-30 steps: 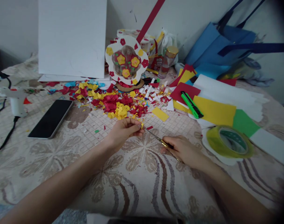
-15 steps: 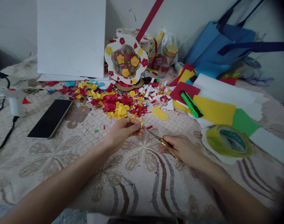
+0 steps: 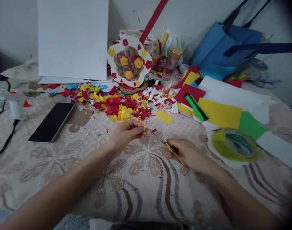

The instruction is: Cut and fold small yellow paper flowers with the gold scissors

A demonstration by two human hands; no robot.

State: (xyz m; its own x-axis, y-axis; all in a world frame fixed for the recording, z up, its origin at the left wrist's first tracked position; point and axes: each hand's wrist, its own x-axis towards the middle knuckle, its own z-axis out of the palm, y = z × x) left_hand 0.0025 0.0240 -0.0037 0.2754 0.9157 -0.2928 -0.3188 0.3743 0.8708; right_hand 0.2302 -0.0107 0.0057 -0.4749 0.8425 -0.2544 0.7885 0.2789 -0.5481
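Between the thumb and fingers of my left hand [image 3: 126,134] is a small yellow paper piece [image 3: 144,128], mostly covered by the fingertips. My right hand [image 3: 184,151] is closed around the handles of gold-coloured scissors [image 3: 170,147]. The scissor blades point up and left, their tips close beside the yellow piece; whether they touch it I cannot tell. Just beyond my left hand lies a pile of cut yellow flowers [image 3: 124,113] and red flowers [image 3: 113,105]. A yellow paper rectangle [image 3: 164,117] lies flat above the scissors.
A phone [image 3: 51,123] and a white glue gun [image 3: 16,105] lie left. At right are a green cutter [image 3: 196,107], coloured paper [image 3: 220,111] and a tape roll [image 3: 235,144]. Behind stand a flower-shaped decorated piece [image 3: 129,62], a bottle [image 3: 172,63] and a blue bag [image 3: 222,44].
My left hand has shifted very slightly left with the yellow piece. The scissors remain in my right hand in nearly the same place.
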